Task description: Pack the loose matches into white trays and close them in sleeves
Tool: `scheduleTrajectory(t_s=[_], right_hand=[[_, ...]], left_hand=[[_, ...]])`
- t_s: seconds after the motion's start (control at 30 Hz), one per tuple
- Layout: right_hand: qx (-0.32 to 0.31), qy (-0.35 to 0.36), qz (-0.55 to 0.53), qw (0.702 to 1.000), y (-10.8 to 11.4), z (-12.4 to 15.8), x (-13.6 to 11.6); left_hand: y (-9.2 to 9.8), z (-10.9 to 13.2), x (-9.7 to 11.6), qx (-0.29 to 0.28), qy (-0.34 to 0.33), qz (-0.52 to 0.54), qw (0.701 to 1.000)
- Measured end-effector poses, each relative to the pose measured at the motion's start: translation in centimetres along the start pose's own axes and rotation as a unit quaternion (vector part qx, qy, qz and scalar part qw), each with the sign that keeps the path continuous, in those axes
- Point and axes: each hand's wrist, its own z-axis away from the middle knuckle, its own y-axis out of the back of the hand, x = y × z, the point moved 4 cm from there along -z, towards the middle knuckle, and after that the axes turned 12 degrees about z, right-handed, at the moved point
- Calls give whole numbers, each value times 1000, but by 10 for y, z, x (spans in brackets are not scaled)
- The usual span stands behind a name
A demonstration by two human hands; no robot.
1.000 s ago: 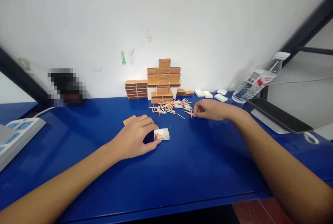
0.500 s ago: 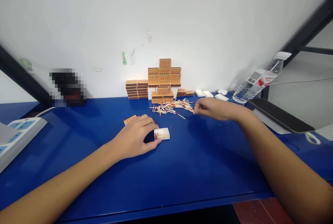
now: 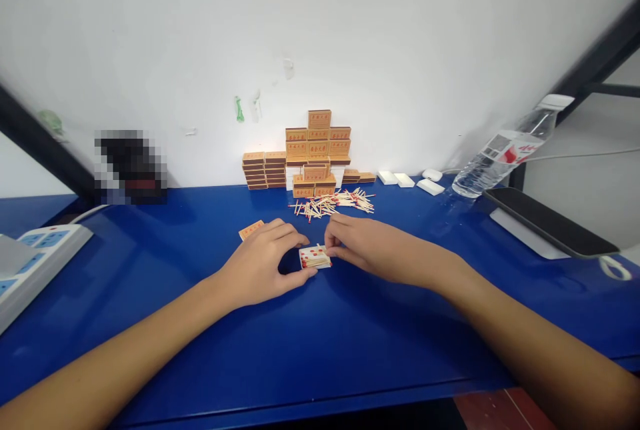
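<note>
A small white matchbox tray (image 3: 315,257) with red-tipped matches in it lies on the blue table (image 3: 320,337). My left hand (image 3: 260,263) grips its left side with thumb and fingers. My right hand (image 3: 357,247) is pinched over the tray's right edge, with matches at its fingertips. Behind both hands lies a loose pile of matches (image 3: 333,202). An orange matchbox sleeve (image 3: 250,229) rests flat just beyond my left hand.
Stacked orange matchboxes (image 3: 313,153) stand against the white wall. White trays (image 3: 403,180) lie to their right. A water bottle (image 3: 510,150) and a dark phone (image 3: 550,222) sit at right. A white power strip (image 3: 35,263) is at the left edge.
My right hand left the match pile and came toward me to the white tray, carrying matches. My left hand stayed on the tray.
</note>
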Motion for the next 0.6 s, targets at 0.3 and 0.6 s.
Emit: scheduleTrajectory(t_s=[0.3, 0.6], right_hand=[[37, -44, 85, 995, 3, -2, -9], [50, -69, 158, 984, -2, -5, -27]], left_hand=[[9, 3, 26, 133, -133, -120, 975], [3, 3, 37, 170, -171, -223, 945]])
